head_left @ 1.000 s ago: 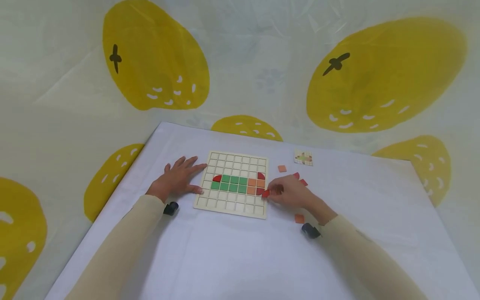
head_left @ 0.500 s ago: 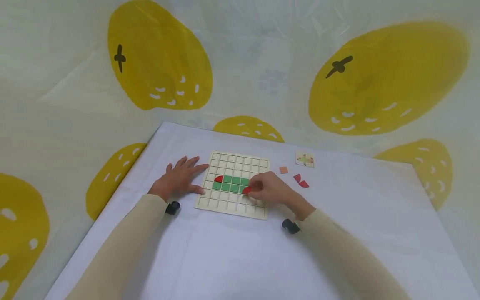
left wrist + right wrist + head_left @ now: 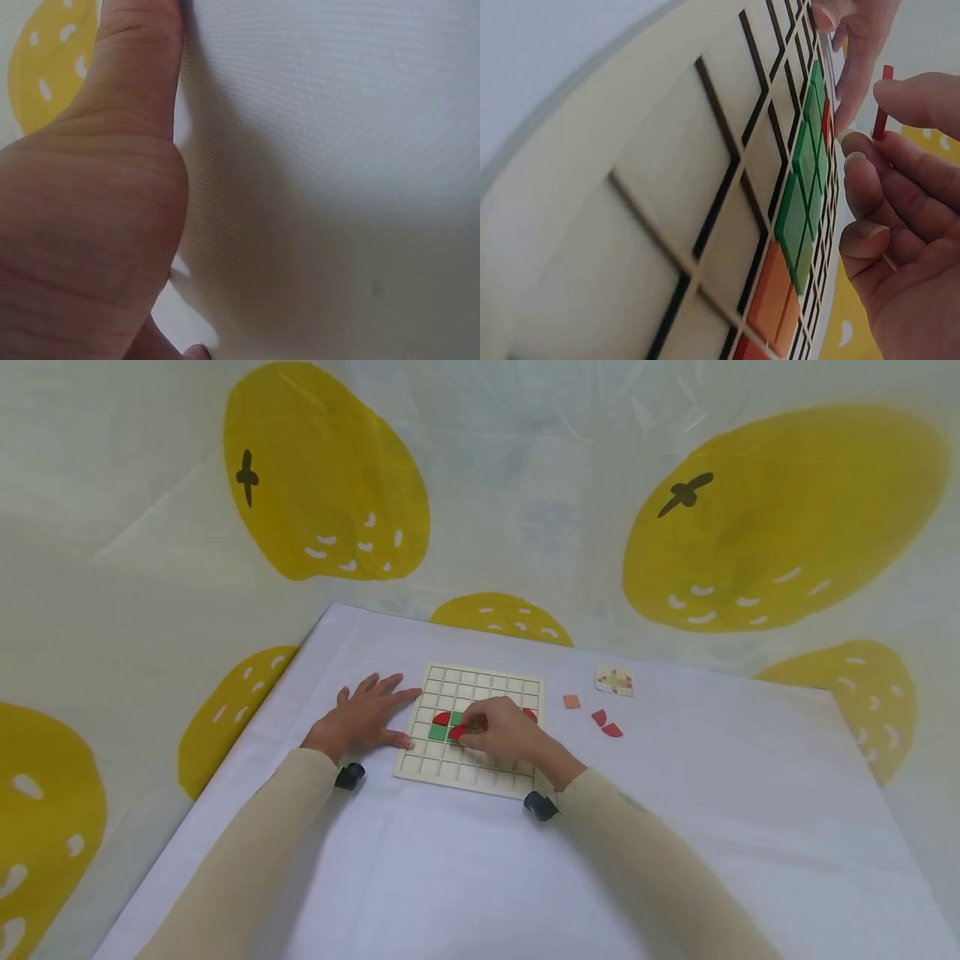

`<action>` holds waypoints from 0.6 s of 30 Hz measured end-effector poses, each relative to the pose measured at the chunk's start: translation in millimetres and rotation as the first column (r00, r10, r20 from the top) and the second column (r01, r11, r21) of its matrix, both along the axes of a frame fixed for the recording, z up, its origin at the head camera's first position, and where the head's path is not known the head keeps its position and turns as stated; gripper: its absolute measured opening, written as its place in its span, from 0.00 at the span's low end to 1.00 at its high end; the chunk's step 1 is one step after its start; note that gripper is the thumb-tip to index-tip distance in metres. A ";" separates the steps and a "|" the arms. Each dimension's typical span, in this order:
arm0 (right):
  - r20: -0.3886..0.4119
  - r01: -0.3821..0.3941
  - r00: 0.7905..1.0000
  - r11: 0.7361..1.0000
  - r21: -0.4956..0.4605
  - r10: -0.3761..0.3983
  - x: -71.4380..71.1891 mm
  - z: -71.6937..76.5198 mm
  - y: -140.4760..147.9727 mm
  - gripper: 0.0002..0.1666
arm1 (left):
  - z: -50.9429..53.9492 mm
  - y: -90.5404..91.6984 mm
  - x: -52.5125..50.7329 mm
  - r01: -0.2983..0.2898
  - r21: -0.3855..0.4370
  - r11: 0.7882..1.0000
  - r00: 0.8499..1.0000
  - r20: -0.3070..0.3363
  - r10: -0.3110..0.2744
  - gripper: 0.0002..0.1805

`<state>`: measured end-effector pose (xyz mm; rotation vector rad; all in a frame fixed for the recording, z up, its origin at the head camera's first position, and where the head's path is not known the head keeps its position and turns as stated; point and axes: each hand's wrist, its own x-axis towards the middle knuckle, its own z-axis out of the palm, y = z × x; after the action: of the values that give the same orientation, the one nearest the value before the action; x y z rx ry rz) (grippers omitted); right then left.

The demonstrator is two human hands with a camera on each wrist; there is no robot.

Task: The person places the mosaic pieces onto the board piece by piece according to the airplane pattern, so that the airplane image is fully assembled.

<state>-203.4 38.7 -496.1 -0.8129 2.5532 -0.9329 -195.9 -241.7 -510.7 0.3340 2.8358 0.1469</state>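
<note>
My left hand [image 3: 360,718] lies with spread fingers beside the pale wooden grid board [image 3: 408,772], fingertips and thumb at its left edge. Over the board, my right hand [image 3: 504,732] pinches a red quarter-circle tile [image 3: 457,734] between thumb and finger. In the right wrist view this red tile [image 3: 883,103] is edge-on, raised off the board. Green square tiles [image 3: 787,210] and orange tiles [image 3: 769,292] sit in the grid. Another red quarter-circle [image 3: 442,717] lies at the green row's left end; one more red tile [image 3: 530,715] shows right of my right hand, which covers part of the rows.
On the white table [image 3: 450,877], right of the board, lie an orange square tile [image 3: 572,702] and two loose red quarter-circles [image 3: 612,730]. A small pattern card [image 3: 614,680] lies behind them. A curtain with yellow fruit shapes [image 3: 330,468] hangs beyond the table.
My right hand has moved left, from the board's right edge to above the green tiles, carrying the red quarter-circle tile. My left hand has stayed at the board's left edge.
</note>
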 end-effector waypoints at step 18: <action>0.021 0.045 0.999 0.997 -0.071 -0.043 1.9 -8.4 -39.6 0.10 | 0.4 0.9 -0.2 0.008 -0.021 1.000 1.000 -0.005 -0.008 0.54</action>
<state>-201.5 -0.9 -504.4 -0.7660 2.5433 -1.0455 -196.1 -240.8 -510.4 0.3413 2.8390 0.1145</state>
